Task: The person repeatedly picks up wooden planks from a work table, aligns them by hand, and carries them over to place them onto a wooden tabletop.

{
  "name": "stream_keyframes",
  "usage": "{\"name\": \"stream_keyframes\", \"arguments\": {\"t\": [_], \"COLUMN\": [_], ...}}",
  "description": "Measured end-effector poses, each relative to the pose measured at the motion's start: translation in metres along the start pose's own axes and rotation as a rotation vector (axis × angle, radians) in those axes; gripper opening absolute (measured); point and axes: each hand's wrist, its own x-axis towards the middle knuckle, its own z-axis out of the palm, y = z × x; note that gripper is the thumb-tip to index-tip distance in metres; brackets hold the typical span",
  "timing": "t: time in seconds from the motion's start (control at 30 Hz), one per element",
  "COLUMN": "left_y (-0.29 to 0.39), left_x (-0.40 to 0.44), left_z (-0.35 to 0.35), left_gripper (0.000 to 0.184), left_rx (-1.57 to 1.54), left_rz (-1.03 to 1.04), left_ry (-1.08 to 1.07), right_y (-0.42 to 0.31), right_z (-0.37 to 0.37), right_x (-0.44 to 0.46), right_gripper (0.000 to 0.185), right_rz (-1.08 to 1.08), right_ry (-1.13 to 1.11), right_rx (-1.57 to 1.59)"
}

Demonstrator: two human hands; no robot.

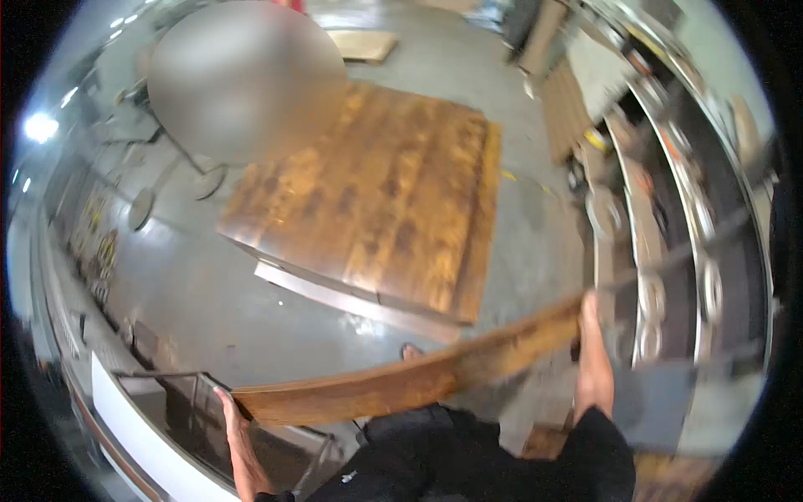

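A long brown wood-grained board (418,376) spans in front of my body at about waist height, its right end higher in view than its left. My left hand (232,412) grips the left end. At the other end, my right hand (590,311) is closed around the board, with its fingers partly hidden behind it. Beyond the board, a large stack of similar wood-grained panels (376,201) lies low over the grey floor. A pale strip (351,308) runs along the near lower side of that stack.
Shelving with rolls (604,213) and other small items stands on the right. A metal-framed cart or bin (167,381) is beside my left arm. Round-based stands (209,181) are at the far left, and a pallet (364,46) lies behind. A blurred oval covers the upper left.
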Motion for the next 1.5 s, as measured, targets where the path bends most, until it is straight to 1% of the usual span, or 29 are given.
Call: {"name": "stream_keyframes", "arguments": {"t": [0.03, 0.07, 0.1, 0.13, 0.17, 0.23, 0.27, 0.3, 0.33, 0.4, 0.5, 0.6, 0.63, 0.7, 0.73, 0.77, 0.8, 0.83, 0.87, 0.9, 0.93, 0.97, 1.03, 1.07, 1.1, 1.2, 1.33, 1.43, 1.5], "left_y": [-0.019, -0.032, -0.043, -0.053, -0.063, -0.080, -0.085, -0.090, -0.078, -0.106, -0.134, -0.149, -0.193, -0.213, -0.227, -0.243, -0.254, -0.263, -0.278, -0.292, -0.306, -0.317, -0.345, -0.364, -0.386, -0.401, -0.409, -0.416, -0.429], "left_x": [0.011, 0.019, 0.010, 0.000, -0.012, -0.025, -0.035, -0.046, -0.069, -0.066, -0.089, -0.114, -0.098, -0.107, -0.117, -0.129, -0.133, -0.136, -0.147, -0.155, -0.145, -0.147, -0.144, -0.139, -0.128, -0.112, -0.084, -0.052, -0.037], "left_z": [0.004, 0.003, 0.015, 0.025, 0.044, 0.078, 0.089, 0.103, 0.134, 0.136, 0.160, 0.205, 0.185, 0.214, 0.228, 0.245, 0.270, 0.297, 0.319, 0.334, 0.365, 0.392, 0.444, 0.465, 0.476, 0.545, 0.609, 0.644, 0.650], "left_gripper": [0.090, 0.083, 0.076, 0.070, 0.050, 0.047, 0.046, 0.049, 0.048, 0.051, 0.052, 0.054, 0.053, 0.054, 0.055, 0.056, 0.056, 0.056, 0.056, 0.057, 0.059, 0.062, 0.066, 0.067, 0.073, 0.077, 0.071, 0.064, 0.069], "left_rx": [-0.070, 0.013, 0.101, 0.201, 0.115, 0.136, 0.161, 0.156, 0.217, 0.235, 0.120, 0.224, 0.193, 0.163, 0.164, 0.147, 0.125, 0.113, 0.108, 0.034, -0.073, -0.162, -0.205, -0.230, -0.222, -0.247, -0.332, -0.374, -0.350], "left_rz": [0.082, 0.058, 0.020, -0.026, -0.030, -0.042, -0.050, -0.103, -0.176, -0.198, -0.234, -0.246, -0.173, -0.180, -0.203, -0.178, -0.147, -0.113, -0.090, -0.157, -0.193, -0.248, -0.214, -0.191, -0.233, -0.283, -0.335, -0.300, -0.320], "left_ry": [0.001, -0.013, -0.029, -0.051, -0.086, -0.069, -0.063, 0.014, 0.130, 0.105, 0.120, 0.268, 0.218, 0.313, 0.354, 0.409, 0.461, 0.479, 0.501, 0.453, 0.408, 0.389, 0.397, 0.401, 0.456, 0.398, 0.392, 0.370, 0.367], "right_y": [-0.008, -0.016, -0.002, -0.033, -0.061, -0.085, -0.095, -0.100, -0.117, -0.156, -0.199, -0.241, -0.261, -0.266, -0.267, -0.286, -0.277, -0.272, -0.291, -0.328, -0.297, -0.293, -0.290, -0.293, -0.296, -0.310, -0.335, -0.340, -0.359], "right_z": [0.007, 0.002, -0.010, 0.009, 0.010, 0.014, 0.013, 0.013, 0.020, 0.037, 0.070, 0.110, 0.127, 0.163, 0.181, 0.199, 0.223, 0.251, 0.270, 0.289, 0.323, 0.357, 0.411, 0.438, 0.462, 0.522, 0.589, 0.628, 0.639], "right_x": [0.025, 0.043, 0.083, 0.096, 0.084, 0.108, 0.122, 0.136, 0.140, 0.141, 0.152, 0.178, 0.172, 0.221, 0.254, 0.246, 0.286, 0.317, 0.325, 0.284, 0.352, 0.393, 0.443, 0.465, 0.486, 0.533, 0.569, 0.597, 0.592], "right_gripper": [0.041, 0.035, 0.044, 0.052, 0.060, 0.074, 0.079, 0.083, 0.083, 0.083, 0.078, 0.072, 0.068, 0.065, 0.062, 0.063, 0.063, 0.063, 0.061, 0.059, 0.057, 0.055, 0.054, 0.052, 0.051, 0.046, 0.044, 0.046, 0.045], "right_rz": [0.209, 0.180, 0.035, 0.073, 0.117, 0.201, 0.245, 0.283, 0.204, 0.036, -0.290, -0.050, -0.175, -0.394, -0.401, -0.400, -0.398, -0.372, -0.417, -0.454, -0.564, -0.615, -0.591, -0.614, -0.640, -0.578, -0.589, -0.632, -0.592], "right_ry": [0.057, 0.020, -0.125, -0.078, -0.016, -0.004, -0.057, -0.107, -0.129, -0.176, -0.103, -0.354, -0.351, -0.486, -0.543, -0.555, -0.555, -0.559, -0.634, -0.593, -0.587, -0.648, -0.711, -0.727, -0.743, -0.748, -0.802, -0.813, -0.821], "right_rx": [0.193, 0.045, 0.206, 0.127, 0.050, -0.045, -0.057, -0.058, -0.099, -0.181, -0.577, -0.539, -0.625, -0.741, -0.838, -0.741, -0.788, -0.735, -0.844, -0.811, -0.821, -0.876, -0.845, -0.855, -0.866, -0.887, -0.865, -0.816, -0.860]}}
